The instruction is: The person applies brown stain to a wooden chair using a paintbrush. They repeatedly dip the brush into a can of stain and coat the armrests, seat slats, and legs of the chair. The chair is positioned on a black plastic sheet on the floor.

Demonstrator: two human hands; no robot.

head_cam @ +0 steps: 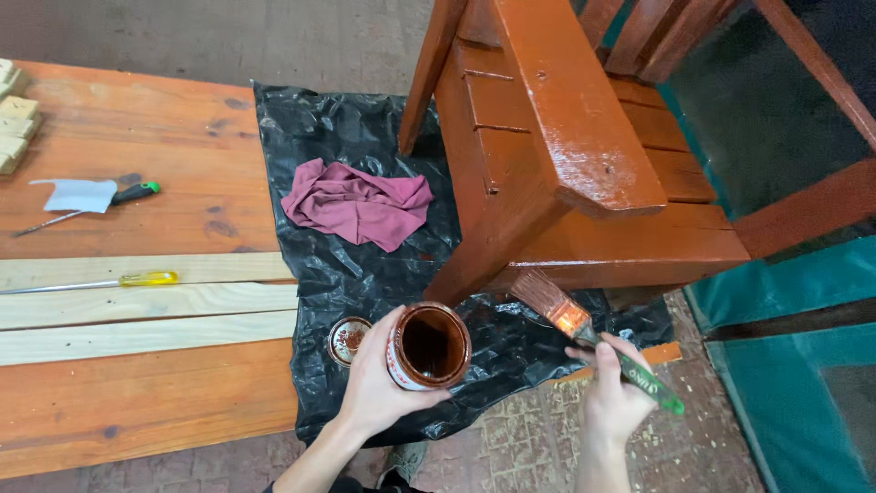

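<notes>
My left hand (376, 382) grips an open tin (429, 347) of brown varnish, held just off the edge of the black plastic sheet (319, 119). My right hand (613, 394) holds a green-handled paintbrush (584, 330) with its brown-stained bristles pointing up-left, close under the front rail of the reddish-brown wooden chair (566, 155). The chair stands on the black sheet and looks glossy with fresh coating. The tin's round lid (348, 340) lies on the sheet just left of the tin.
A crumpled maroon rag (358, 203) lies on the sheet. On the orange wooden table (137, 119) are pale planks (146, 306), a yellow-handled screwdriver (137, 279), a green-handled tool (128, 194) and a white paper scrap (80, 194). Teal tarp (785, 365) covers the right; paved floor below.
</notes>
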